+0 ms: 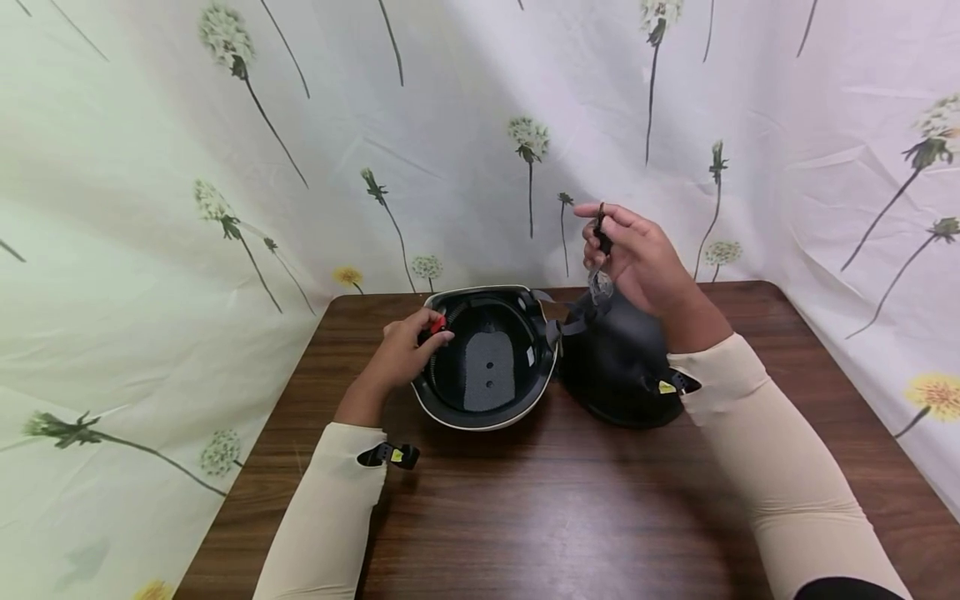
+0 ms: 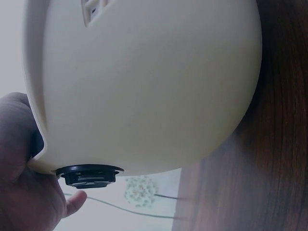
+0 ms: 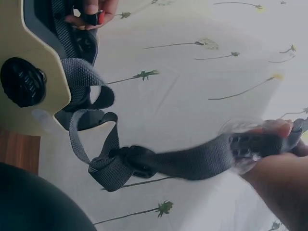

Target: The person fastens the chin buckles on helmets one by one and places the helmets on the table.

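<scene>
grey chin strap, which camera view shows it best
The right wrist view: the grey chin strap runs close up from the cream helmet to the right hand. The head view shows it small; the left wrist view shows none.

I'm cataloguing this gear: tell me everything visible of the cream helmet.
The cream helmet lies upside down on the table, plastic-looking shell below, black-lined hollow facing up. Inside is a grey pad with two dark spots; a black ridged knob sits on the shell. Grey woven straps run from its right side to the right hand. The left hand is at its left edge, pinching a red and black piece.
</scene>
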Tool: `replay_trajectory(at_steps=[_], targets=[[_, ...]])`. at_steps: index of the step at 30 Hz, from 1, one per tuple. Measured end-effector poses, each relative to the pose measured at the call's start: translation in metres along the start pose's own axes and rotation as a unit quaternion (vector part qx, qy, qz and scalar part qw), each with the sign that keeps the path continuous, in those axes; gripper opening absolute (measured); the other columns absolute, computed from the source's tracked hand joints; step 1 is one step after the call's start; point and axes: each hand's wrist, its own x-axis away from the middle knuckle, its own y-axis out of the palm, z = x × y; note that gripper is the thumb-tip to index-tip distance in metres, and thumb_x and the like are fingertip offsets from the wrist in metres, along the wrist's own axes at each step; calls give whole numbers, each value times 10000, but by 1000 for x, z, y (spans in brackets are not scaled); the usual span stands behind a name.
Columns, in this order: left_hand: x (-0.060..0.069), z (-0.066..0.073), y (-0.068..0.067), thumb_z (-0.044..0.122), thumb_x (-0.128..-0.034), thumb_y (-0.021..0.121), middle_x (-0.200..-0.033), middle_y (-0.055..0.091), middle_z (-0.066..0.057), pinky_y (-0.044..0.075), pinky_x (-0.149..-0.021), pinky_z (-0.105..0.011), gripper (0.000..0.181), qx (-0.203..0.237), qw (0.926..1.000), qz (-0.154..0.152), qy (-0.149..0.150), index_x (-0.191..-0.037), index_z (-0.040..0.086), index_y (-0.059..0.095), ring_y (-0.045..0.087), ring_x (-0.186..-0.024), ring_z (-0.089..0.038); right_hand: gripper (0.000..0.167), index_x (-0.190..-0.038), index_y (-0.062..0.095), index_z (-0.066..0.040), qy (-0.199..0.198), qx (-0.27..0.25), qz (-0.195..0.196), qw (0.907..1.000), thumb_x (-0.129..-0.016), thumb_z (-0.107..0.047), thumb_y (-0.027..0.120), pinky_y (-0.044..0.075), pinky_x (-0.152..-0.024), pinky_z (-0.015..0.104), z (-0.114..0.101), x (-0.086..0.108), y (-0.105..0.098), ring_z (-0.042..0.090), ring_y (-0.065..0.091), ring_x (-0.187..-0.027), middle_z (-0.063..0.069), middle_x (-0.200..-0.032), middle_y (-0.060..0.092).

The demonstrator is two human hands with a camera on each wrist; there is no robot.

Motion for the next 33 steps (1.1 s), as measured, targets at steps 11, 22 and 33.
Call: replay_trajectory(at_steps=[11, 22, 33], targets=[[-2, -1, 0, 332, -1062, 645, -996, 715, -71, 186, -1166, -599, 250, 37, 10000, 24, 38, -1191, 119, 616, 614, -1006, -330, 145, -1243, 469, -83, -804, 313, -100, 9962, -1103, -43, 465, 442, -704, 320, -15, -20, 15, 228, 452, -737, 111, -935, 597], [-3, -3, 1, 342, -1063, 641, -1002, 714, -66, 185, -1165, -598, 258, 36, 10000, -19, 68, -1200, 124, 622, 610, -996, -322, 329, -1307, 653, 68, -923, 582, 12, 9940, -1011, 153, 537, 543, -801, 291, -30, -38, 19, 229, 622, -907, 148, -1089, 657], [-2, 0, 0, 316, -1059, 652, -993, 741, -51, 201, -1124, -599, 233, 33, 9998, 25, 176, -1178, 118, 621, 631, -998, -308, 208, -1332, 379, -39, 169, 101, -595, 9980, -1139, -115, 385, 459, -746, 290, -16, -44, 29, 234, 558, -776, 143, -1003, 725]])
